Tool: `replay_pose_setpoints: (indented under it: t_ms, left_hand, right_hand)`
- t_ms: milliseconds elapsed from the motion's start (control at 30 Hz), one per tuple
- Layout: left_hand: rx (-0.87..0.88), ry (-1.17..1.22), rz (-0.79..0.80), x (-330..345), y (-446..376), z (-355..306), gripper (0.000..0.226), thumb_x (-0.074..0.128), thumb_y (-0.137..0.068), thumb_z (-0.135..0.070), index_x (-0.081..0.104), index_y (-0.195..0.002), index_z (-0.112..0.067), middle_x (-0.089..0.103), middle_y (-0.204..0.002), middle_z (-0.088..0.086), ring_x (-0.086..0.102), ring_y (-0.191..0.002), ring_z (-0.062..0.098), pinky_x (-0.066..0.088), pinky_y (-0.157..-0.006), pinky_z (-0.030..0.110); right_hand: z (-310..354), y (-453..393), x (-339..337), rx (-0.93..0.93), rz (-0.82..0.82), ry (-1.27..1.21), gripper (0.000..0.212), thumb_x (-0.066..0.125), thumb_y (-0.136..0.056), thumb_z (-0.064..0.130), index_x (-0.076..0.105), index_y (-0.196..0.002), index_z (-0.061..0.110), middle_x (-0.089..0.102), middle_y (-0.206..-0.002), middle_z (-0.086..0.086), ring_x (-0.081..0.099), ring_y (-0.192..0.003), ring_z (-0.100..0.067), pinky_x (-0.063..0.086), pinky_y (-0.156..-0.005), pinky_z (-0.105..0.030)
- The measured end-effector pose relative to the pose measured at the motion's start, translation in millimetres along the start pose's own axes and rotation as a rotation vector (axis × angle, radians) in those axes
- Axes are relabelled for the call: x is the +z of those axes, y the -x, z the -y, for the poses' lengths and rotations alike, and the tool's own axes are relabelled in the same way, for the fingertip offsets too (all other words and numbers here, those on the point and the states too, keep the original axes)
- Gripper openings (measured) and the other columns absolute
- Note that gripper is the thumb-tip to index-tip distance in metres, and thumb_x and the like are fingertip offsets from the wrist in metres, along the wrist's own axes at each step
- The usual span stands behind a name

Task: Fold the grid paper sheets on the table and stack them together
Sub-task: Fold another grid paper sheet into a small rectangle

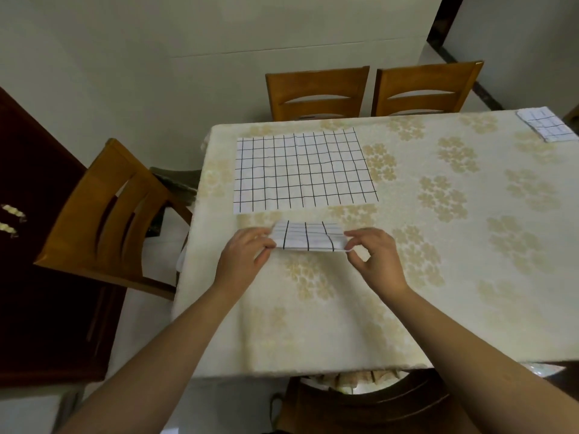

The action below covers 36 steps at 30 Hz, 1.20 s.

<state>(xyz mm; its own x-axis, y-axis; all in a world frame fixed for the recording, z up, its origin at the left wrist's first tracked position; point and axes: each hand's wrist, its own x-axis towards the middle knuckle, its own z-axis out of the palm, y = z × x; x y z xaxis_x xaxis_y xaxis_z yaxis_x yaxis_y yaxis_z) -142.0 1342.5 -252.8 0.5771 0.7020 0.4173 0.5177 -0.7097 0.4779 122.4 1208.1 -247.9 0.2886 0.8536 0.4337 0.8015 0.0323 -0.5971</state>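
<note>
Pale walls stand behind a table (407, 324) with a cream flowered cloth, and brown chairs (316, 92) sit at its far side and left. Near the front edge, a person holds a folded sheet (308, 239) of grid paper between both hands, close above the cloth or just on it; which one is hard to tell. The left hand (242, 261) pinches the left end with thumb and fingers closed on it. The right hand (374, 261) pinches the right end with thumb and first finger, and its other fingers curl in. Just behind lies a big flat sheet (302, 170), not yet folded. Far off at the right corner sits a stack (546, 123) of folded sheets, well apart from the hands. Paper is light and thin. It bends fast, can tear, and may slide on the smooth cloth. Holding it by the two ends looks like a good way to keep the layers lined up. It likely needs a firm press along the fold so it stays flat.
</note>
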Motion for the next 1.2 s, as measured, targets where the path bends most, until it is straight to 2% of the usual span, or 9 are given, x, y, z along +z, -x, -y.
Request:
replay_pose_setpoints:
  t_ms: [133,233,400,500,700,800,900,1033,1200]
  left_hand:
    - [0.011,0.04,0.122,23,67,9,0.014,0.057,-0.087,-0.023,0.071,-0.088,-0.02,0.07,-0.107,-0.008,0.062,-0.101,0.01,0.052,-0.086,0.032]
    - [0.031,0.031,0.25,39,111,7,0.011,0.058,-0.084,-0.022,0.067,-0.09,-0.024,0.07,-0.102,-0.01,0.062,-0.097,0.01,0.051,-0.081,0.032]
    - [0.011,0.036,0.362,52,149,5,0.016,0.054,-0.079,-0.021,0.064,-0.092,-0.025,0.067,-0.097,-0.01,0.057,-0.093,0.009,0.047,-0.08,0.029]
    - [0.006,0.038,0.389,56,161,6,0.02,0.053,-0.079,-0.02,0.066,-0.094,-0.022,0.068,-0.099,-0.007,0.057,-0.096,0.012,0.045,-0.083,0.028]
    - [0.01,-0.041,0.464,60,175,13,0.035,0.05,-0.081,-0.029,0.069,-0.108,-0.021,0.067,-0.121,-0.002,0.062,-0.109,0.017,0.053,-0.09,0.032]
    - [0.039,-0.083,0.488,65,179,10,0.04,0.044,-0.087,-0.03,0.066,-0.119,-0.021,0.062,-0.13,-0.001,0.058,-0.119,0.017,0.046,-0.1,0.034]
    - [0.073,-0.115,0.498,69,181,9,0.039,0.043,-0.089,-0.029,0.064,-0.121,-0.023,0.057,-0.137,-0.002,0.052,-0.126,0.016,0.036,-0.104,0.033]
    - [0.067,-0.162,0.488,69,178,5,0.038,0.044,-0.088,-0.03,0.061,-0.122,-0.024,0.054,-0.138,0.0,0.047,-0.128,0.019,0.042,-0.103,0.037]
    - [0.049,-0.327,0.567,78,170,-4,0.055,0.034,-0.095,-0.038,0.038,-0.147,-0.021,0.03,-0.157,-0.001,0.025,-0.145,0.017,0.022,-0.114,0.04]
  right_hand:
    - [-11,61,11,0.04,0.204,0.037,0.015,0.071,-0.077,0.013,0.069,-0.086,0.025,0.069,-0.093,0.015,0.062,-0.093,-0.011,0.041,-0.089,-0.031]
    - [-17,105,17,0.092,0.344,0.096,0.026,0.075,-0.072,0.007,0.069,-0.088,0.027,0.068,-0.089,0.013,0.062,-0.088,-0.014,0.043,-0.083,-0.033]
    - [-21,145,25,0.057,0.525,0.146,0.016,0.059,-0.078,0.025,0.068,-0.089,0.032,0.068,-0.088,0.015,0.062,-0.088,-0.014,0.046,-0.08,-0.031]
    - [-26,159,27,0.016,0.599,0.159,0.021,0.052,-0.078,0.031,0.068,-0.092,0.032,0.067,-0.092,0.017,0.061,-0.091,-0.011,0.046,-0.082,-0.031]
    - [-18,162,29,0.026,0.585,0.169,0.033,0.042,-0.08,0.03,0.07,-0.098,0.025,0.069,-0.095,0.011,0.061,-0.096,-0.015,0.04,-0.086,-0.03]
    - [-8,158,43,-0.029,0.581,0.183,0.032,0.045,-0.085,0.03,0.068,-0.105,0.023,0.069,-0.099,0.008,0.062,-0.098,-0.017,0.044,-0.086,-0.034]
    - [3,152,66,-0.068,0.586,0.2,0.041,0.043,-0.086,0.03,0.064,-0.119,0.02,0.067,-0.115,0.002,0.06,-0.109,-0.019,0.044,-0.094,-0.035]
    - [11,148,97,0.004,0.604,0.284,0.053,0.036,-0.093,0.036,0.048,-0.14,0.014,0.05,-0.143,-0.008,0.047,-0.131,-0.027,0.038,-0.108,-0.044]
    - [11,149,117,0.054,0.592,0.393,0.059,0.031,-0.098,0.044,0.036,-0.148,0.014,0.036,-0.153,-0.008,0.035,-0.14,-0.026,0.024,-0.111,-0.043]
